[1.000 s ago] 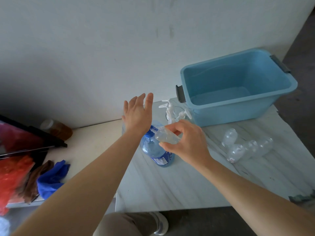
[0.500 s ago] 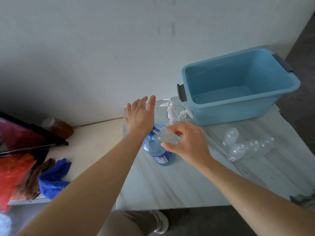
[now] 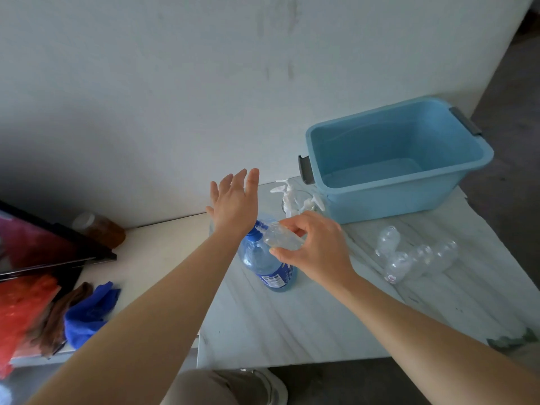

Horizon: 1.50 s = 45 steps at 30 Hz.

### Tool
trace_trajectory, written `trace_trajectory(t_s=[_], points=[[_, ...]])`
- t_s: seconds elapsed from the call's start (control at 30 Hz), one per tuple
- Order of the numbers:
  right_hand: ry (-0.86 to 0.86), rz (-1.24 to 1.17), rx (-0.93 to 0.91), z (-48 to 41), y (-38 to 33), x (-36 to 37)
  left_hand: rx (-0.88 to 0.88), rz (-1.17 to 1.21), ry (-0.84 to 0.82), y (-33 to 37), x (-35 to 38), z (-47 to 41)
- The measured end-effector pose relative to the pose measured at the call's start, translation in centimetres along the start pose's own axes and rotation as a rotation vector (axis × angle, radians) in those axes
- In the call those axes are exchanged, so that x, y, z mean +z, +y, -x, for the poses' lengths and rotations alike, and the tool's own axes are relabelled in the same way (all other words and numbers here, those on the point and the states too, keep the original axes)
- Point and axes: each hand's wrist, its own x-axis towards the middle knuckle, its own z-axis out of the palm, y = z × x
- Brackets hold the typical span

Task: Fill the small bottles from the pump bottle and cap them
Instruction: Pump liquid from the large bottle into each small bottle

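A blue pump bottle point(image 3: 264, 266) stands on the marble table point(image 3: 321, 323). My left hand point(image 3: 233, 200) is flat with fingers spread, its heel resting on the bottle's pump head. My right hand point(image 3: 315, 248) holds a small clear bottle point(image 3: 280, 236) tilted, its mouth against the pump's blue nozzle. Several empty small clear bottles point(image 3: 415, 257) lie on the table to the right. White pump caps point(image 3: 292, 194) sit in a clear glass behind the pump bottle.
A light blue plastic tub point(image 3: 394, 197) stands at the back right against the wall. To the left, a lower cream surface holds an amber jar point(image 3: 99, 229), a blue cloth point(image 3: 87, 311), a brown cloth and red packaging. The table's front edge is near my knee.
Both hands have stayed in place on the pump bottle and the small bottle; only the view shifted slightly.
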Motion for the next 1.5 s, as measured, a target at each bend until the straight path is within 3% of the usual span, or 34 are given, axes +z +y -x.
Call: trace_trajectory(t_s=[0.67, 0.9, 1.2, 1.5], points=[[-0.058, 0.042, 0.059, 0.3, -0.2, -0.2, -0.012, 0.098, -0.009, 0.6, -0.7, 0.7], [-0.096, -0.138, 0.206, 1.2, -0.3, 0.4, 0.026, 0.115, 0.109, 1.4, -1.3, 1.2], [-0.054, -0.198, 0.198, 1.9, -0.5, -1.9, -0.038, 0.139, 0.055, 1.0, -1.6, 0.9], [0.071, -0.322, 0.173, 2.7, 0.6, -6.7, 0.351, -0.015, 0.125, 4.6, -1.0, 3.9]])
